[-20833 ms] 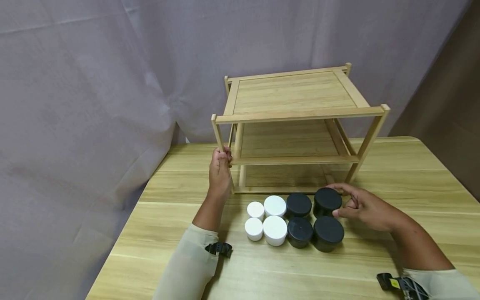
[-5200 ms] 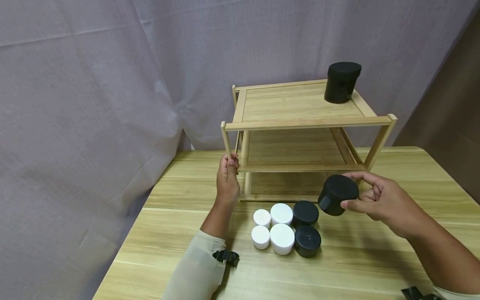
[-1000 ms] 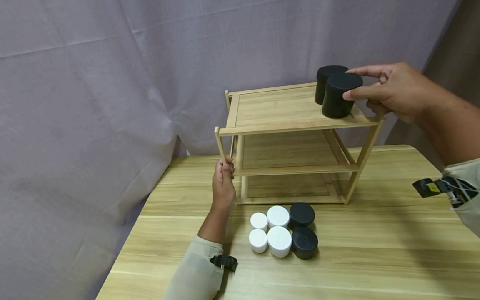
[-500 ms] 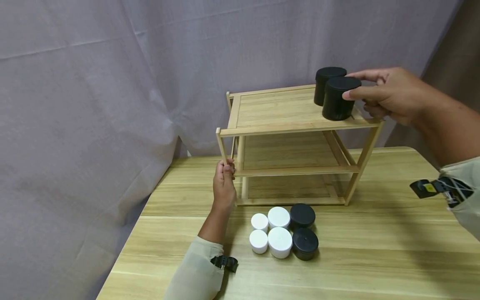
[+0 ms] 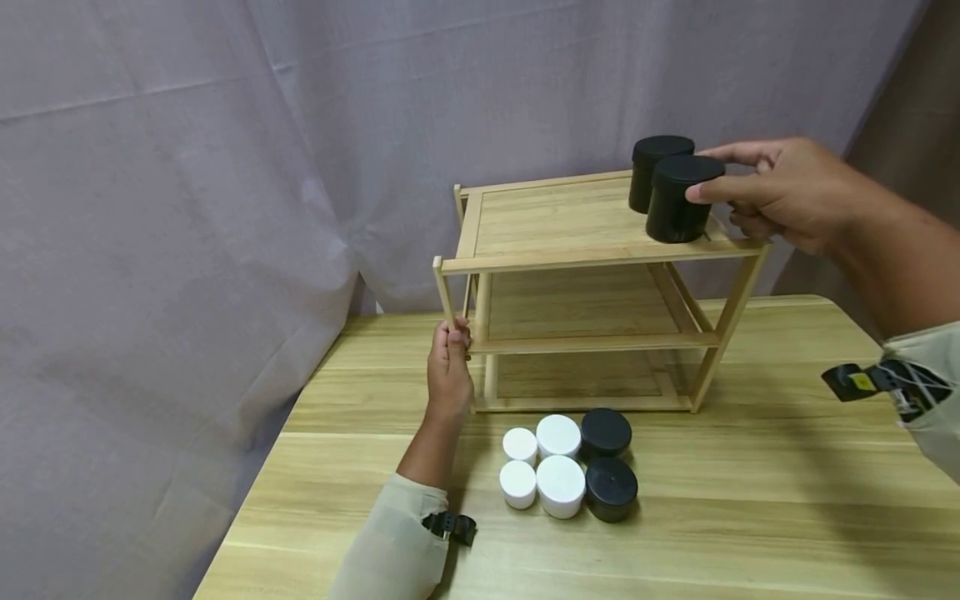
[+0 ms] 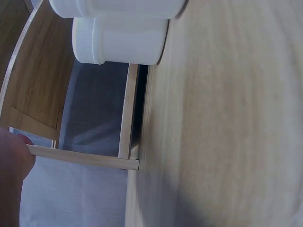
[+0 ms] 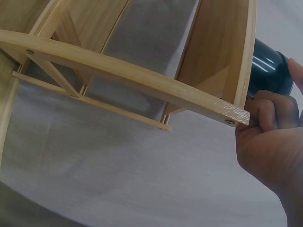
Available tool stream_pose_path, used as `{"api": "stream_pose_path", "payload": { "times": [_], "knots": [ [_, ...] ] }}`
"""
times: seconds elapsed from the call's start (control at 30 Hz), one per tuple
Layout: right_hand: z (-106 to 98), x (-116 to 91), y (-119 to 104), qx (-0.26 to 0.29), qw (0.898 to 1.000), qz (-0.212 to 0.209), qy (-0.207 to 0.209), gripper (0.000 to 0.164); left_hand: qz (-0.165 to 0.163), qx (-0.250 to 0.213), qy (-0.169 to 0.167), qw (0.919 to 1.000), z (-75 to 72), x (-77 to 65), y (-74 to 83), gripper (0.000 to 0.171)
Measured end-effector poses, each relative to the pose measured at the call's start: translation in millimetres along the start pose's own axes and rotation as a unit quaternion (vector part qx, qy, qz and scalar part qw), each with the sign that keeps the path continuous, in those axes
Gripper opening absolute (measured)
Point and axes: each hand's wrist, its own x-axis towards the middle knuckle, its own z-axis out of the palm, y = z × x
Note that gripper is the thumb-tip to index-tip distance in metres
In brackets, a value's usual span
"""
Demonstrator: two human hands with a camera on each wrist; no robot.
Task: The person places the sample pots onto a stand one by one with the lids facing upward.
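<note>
A three-tier wooden shelf rack (image 5: 555, 218) stands on the table, and my left hand (image 5: 450, 375) grips its front left post near the middle tier. At the front right of the top tier, my right hand (image 5: 798, 196) holds a black lidded jar (image 5: 677, 212) upright between thumb and fingers. Just behind it stands another black jar (image 5: 643, 185), partly hidden. The right wrist view shows the held jar (image 7: 267, 71) at the top shelf's edge, with curled fingers beside the post end.
In front of the rack on the wooden table (image 5: 750, 500) stand two shorter black jars (image 5: 611, 483), two larger white jars (image 5: 561, 482) and two small white jars (image 5: 517, 482), in two rows. A grey curtain (image 5: 225, 208) hangs behind and to the left.
Since the oldest frame, two black jars have gone from the table to the top tier, one after the other. Over the last second, the right hand and its jar have hardly moved.
</note>
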Motion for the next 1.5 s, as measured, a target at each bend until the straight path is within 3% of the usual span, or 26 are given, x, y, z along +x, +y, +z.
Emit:
{"api": "stream_pose_path", "payload": {
  "times": [0.33, 0.43, 0.63, 0.8, 1.03, 1.23, 1.5],
  "knots": [
    [3, -3, -4, 0.005, 1.0, 0.006, 0.013, 0.042, 0.002, -0.005, -0.001, 1.0, 0.8, 0.9, 0.8, 0.077],
    [4, -5, -5, -0.003, 1.0, 0.017, 0.014, 0.053, -0.002, -0.004, -0.004, 1.0, 1.0, 0.3, 1.6, 0.077],
    [4, -4, -6, -0.015, 1.0, 0.02, -0.005, 0.092, 0.004, 0.003, -0.001, 1.0, 0.2, 0.5, 3.0, 0.078],
    [7, -8, -10, -0.01, 0.999, 0.039, -0.004, 0.105, 0.005, 0.004, 0.0, 1.0, -0.5, 0.9, 2.8, 0.078],
    [19, -18, -15, -0.009, 0.998, 0.052, 0.033, 0.107, 0.012, -0.004, 0.0, 0.9999, -0.9, 1.5, 1.0, 0.076],
    [32, -30, -20, 0.033, 0.997, 0.043, 0.058, 0.109, 0.009, -0.003, -0.003, 1.0, -1.7, 0.9, 2.2, 0.074],
    [51, -45, -28, 0.086, 0.985, 0.027, 0.145, 0.117, 0.013, -0.001, -0.002, 0.9999, -0.5, 0.6, 0.8, 0.079]
  ]
}}
